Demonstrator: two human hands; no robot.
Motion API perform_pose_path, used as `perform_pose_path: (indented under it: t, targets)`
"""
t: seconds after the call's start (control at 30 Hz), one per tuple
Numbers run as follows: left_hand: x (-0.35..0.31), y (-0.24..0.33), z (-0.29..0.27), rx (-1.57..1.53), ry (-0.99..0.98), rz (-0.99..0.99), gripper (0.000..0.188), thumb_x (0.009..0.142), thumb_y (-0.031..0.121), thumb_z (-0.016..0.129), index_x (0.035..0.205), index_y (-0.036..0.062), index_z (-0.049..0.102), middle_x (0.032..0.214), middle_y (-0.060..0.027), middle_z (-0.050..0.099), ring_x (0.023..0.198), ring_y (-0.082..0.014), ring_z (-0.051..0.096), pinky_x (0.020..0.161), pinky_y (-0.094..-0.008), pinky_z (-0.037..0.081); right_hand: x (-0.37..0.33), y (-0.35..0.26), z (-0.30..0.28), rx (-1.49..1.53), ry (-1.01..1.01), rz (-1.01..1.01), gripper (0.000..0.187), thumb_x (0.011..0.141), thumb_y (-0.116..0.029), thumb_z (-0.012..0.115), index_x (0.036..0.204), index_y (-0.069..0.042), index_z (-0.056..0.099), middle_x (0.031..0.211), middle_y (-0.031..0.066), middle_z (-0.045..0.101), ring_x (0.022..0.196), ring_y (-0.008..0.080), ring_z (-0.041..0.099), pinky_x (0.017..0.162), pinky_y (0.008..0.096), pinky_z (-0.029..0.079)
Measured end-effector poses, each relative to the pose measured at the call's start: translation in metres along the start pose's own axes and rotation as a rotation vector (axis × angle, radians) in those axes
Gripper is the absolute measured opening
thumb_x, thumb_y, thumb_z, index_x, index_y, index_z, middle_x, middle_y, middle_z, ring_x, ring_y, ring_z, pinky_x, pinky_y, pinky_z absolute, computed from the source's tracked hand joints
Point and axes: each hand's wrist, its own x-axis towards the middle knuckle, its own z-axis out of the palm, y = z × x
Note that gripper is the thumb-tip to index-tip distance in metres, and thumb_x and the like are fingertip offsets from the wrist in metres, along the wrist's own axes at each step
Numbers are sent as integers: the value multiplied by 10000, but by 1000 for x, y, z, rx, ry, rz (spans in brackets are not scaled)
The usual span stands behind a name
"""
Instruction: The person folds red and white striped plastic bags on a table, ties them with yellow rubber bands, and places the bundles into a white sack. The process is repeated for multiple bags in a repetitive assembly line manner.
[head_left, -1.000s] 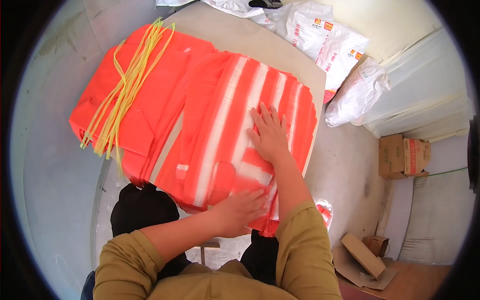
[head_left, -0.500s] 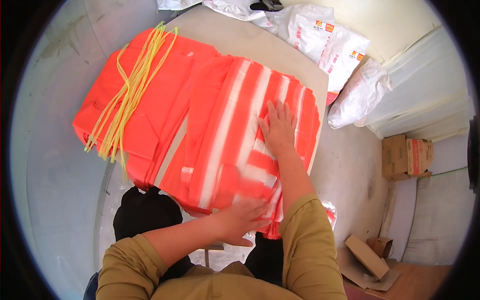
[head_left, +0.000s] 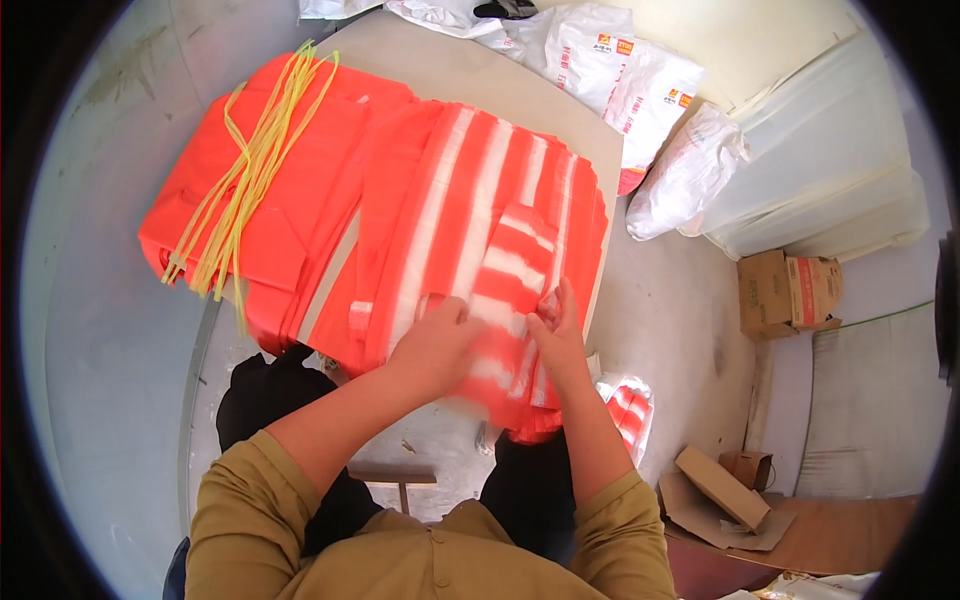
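Observation:
A thick stack of red plastic bags with white stripes lies on the table in front of me. On its near right part is a narrower striped plastic bag, folded, its near end blurred by motion. My left hand is closed at the left edge of this folded bag, fingertips partly hidden. My right hand pinches its right edge, thumb and index finger close together. To the left sits a plain red plastic pile, with a bundle of yellow plastic strips draped over it.
The beige tabletop shows behind the stack. White printed sacks stand along its far edge, and another white sack leans at the right. A cardboard box and flattened cardboard are on the right. A striped package lies beside my right arm.
My right hand has come back toward me from the far part of the stack to the folded bag's edge. My left hand has risen and closed on the other edge. The view has shifted slightly.

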Motion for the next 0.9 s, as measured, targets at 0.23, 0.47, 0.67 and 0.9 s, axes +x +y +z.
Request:
perform_pose_path:
  t: [0.23, 0.47, 0.67, 0.9]
  targets:
    - [-2, -2, -1, -43, 7, -81, 319, 809, 97, 760, 1108, 71, 650, 1286, -158, 532, 1146, -374, 610, 919, -441, 554, 2, -18, 2, -7, 32, 104, 785, 996, -133, 649, 1653, -60, 225, 1456, 171, 530, 1026, 160, 625, 894, 303, 518]
    - [0, -6, 2, -157, 32, -112, 310, 814, 108, 755, 1101, 59, 646, 1278, -154, 521, 1075, -325, 630, 896, -405, 556, 2, -26, 12, 74, -79, 78, 959, 931, -69, 713, 1672, -80, 105, 1385, 167, 574, 1157, 215, 620, 985, 348, 520]
    - [3, -4, 4, -231, -30, -91, 261, 839, 99, 732, 1081, 39, 654, 1286, -165, 530, 1034, -321, 650, 885, -402, 557, -1, -11, 28, -156, -30, -193, 1091, 823, -2, 776, 1663, -70, 84, 1518, 211, 441, 1309, 290, 560, 1036, 398, 536]
    - [1, -4, -28, 81, 185, 5, 188, 884, 138, 686, 1046, 45, 672, 1207, -192, 607, 1029, -391, 648, 878, -480, 552, -10, -43, 29, 181, -22, 104, 1104, 795, 53, 745, 1674, -133, 104, 1476, 218, 491, 1218, 312, 613, 942, 425, 589]
